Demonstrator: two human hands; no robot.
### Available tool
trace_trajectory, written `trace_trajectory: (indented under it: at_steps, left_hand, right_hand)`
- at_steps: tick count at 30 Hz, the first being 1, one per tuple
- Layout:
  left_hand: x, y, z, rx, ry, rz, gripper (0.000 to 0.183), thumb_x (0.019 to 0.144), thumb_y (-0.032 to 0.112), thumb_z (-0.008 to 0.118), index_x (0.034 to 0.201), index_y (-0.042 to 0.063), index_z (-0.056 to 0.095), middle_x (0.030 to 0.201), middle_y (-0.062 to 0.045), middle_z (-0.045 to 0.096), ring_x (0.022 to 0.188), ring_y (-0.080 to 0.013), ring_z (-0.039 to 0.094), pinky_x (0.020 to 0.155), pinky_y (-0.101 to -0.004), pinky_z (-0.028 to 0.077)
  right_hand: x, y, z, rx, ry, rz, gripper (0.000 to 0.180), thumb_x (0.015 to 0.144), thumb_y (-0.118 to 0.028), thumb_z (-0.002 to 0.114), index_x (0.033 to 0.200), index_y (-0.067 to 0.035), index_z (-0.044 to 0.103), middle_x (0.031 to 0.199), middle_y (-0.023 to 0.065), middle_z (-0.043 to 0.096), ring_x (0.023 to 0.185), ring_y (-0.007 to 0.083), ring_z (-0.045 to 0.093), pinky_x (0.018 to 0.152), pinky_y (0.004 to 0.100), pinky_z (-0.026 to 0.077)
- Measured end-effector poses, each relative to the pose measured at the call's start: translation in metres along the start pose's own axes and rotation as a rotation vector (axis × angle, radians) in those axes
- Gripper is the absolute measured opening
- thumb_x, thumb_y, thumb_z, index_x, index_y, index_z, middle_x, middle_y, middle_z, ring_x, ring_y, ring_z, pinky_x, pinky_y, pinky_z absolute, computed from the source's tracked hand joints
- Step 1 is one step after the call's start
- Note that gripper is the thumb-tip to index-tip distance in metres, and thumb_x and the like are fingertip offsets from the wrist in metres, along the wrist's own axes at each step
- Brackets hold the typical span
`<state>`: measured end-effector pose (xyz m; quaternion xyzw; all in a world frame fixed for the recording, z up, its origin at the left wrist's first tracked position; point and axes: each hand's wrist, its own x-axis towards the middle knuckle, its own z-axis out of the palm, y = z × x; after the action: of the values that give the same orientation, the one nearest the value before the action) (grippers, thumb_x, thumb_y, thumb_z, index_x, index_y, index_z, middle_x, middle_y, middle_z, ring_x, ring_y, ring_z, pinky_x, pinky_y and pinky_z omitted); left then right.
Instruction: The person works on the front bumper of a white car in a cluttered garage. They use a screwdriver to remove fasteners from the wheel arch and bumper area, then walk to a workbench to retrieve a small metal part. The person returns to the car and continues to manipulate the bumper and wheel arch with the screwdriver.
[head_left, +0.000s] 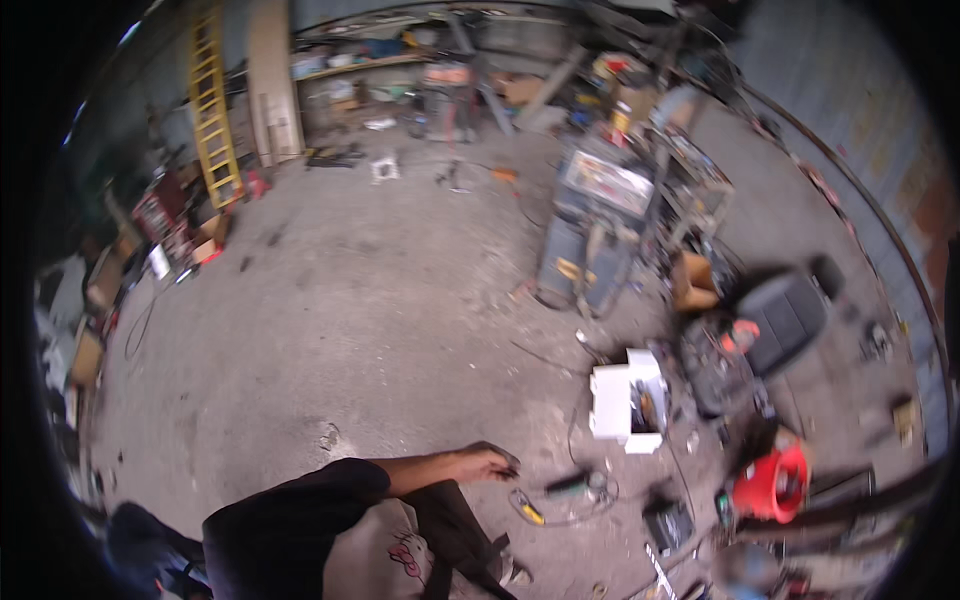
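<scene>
My left hand (491, 463) reaches out past a dark sleeve, above the concrete floor (337, 315). Its fingers are loosely curled, their tips look dark, and blur hides whether anything small is between them. My right hand is out of view. Just beyond the left hand, on the floor, lies a green and black power tool (570, 486), with a cord looped about it. A yellow-handled tool (532, 513) rests beside that loop. Further right stands an open white cardboard box (609, 401) with dark parts inside. Below it sits a black box-shaped object (669, 525).
A red bucket (754, 487) and a grey vehicle seat (784, 319) stand on the right. Up from them is a cluttered cart (607, 184). A yellow ladder (212, 112) leans at the back wall. Someone in dark clothing (150, 544) is at lower left. Cords cross the floor.
</scene>
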<state>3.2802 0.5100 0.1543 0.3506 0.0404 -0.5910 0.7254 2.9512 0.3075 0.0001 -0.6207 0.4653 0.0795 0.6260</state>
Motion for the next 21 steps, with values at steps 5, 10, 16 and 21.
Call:
trace_trajectory:
  at_steps: [5,10,16,21]
  left_hand:
    - [-0.08,0.245,-0.088,0.194,0.084,0.566,0.023,0.09,0.007,0.057,0.11,-0.003,0.061,0.087,-0.01,0.063,0.075,-0.0178,0.062,0.068,-0.03,0.052]
    - [-0.512,0.393,-0.215,-0.057,1.163,1.565,0.046,0.086,0.006,0.043,0.132,0.008,0.047,0.073,0.0,0.047,0.057,-0.0123,0.043,0.048,-0.0268,0.038]
    - [-0.783,0.484,-0.108,0.17,1.957,1.505,0.055,0.09,0.009,0.041,0.141,0.025,0.033,0.064,0.0,0.045,0.047,-0.0107,0.039,0.039,-0.027,0.033]
    - [-0.762,0.57,-0.078,0.143,2.237,1.199,0.046,0.09,0.012,0.038,0.132,0.031,0.042,0.061,0.001,0.042,0.044,-0.0118,0.038,0.04,-0.0284,0.034]
  right_hand:
    - [0.117,-0.2,0.082,-0.142,-0.166,-0.234,0.009,0.084,-0.009,0.056,0.092,-0.008,0.059,0.063,0.001,0.055,0.05,0.0128,0.05,0.044,0.0281,0.042]
    - [0.213,-0.333,0.21,-0.485,-0.456,-0.267,0.013,0.083,-0.008,0.058,0.095,-0.01,0.06,0.067,-0.0008,0.056,0.053,0.0106,0.05,0.047,0.0256,0.042]
    - [0.297,-0.4,0.298,-0.557,-0.689,-0.218,0.02,0.082,-0.01,0.062,0.102,-0.012,0.062,0.073,-0.0016,0.06,0.06,0.0062,0.053,0.051,0.0196,0.042]
    - [0.347,-0.398,0.339,-0.386,-0.803,-0.155,0.025,0.082,-0.01,0.064,0.107,-0.011,0.061,0.079,-0.0031,0.06,0.063,0.0056,0.053,0.05,0.0199,0.042]
